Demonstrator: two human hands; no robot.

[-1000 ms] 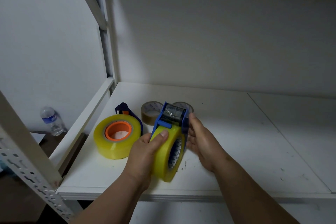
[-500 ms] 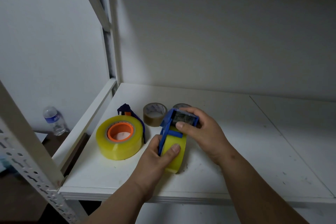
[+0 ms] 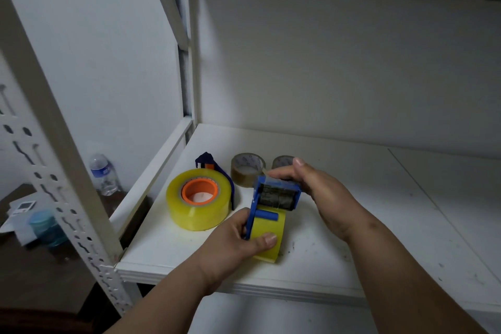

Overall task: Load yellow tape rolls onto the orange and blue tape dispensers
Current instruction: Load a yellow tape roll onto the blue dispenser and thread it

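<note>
A blue tape dispenser (image 3: 267,202) stands on edge on the white shelf (image 3: 352,198) with a yellow tape roll (image 3: 269,228) mounted in it. My left hand (image 3: 235,249) grips the roll and the dispenser's lower frame, thumb across the yellow tape. My right hand (image 3: 317,195) holds the dispenser's head, fingers over its dark roller. To the left lies a second yellow tape roll (image 3: 199,198) flat on the shelf, seated on the orange dispenser hub (image 3: 200,189), with a dark blue handle (image 3: 208,161) behind it.
Two brown tape rolls (image 3: 247,171) (image 3: 282,161) sit behind my hands. A perforated shelf post (image 3: 54,144) rises at the left. Below the shelf stand a water bottle (image 3: 104,175) and a blue-lidded jar (image 3: 46,226) on a dark surface.
The blue dispenser with its roll has been lowered from a raised tilt onto the shelf. My right hand moved from the dispenser's side up onto its head.
</note>
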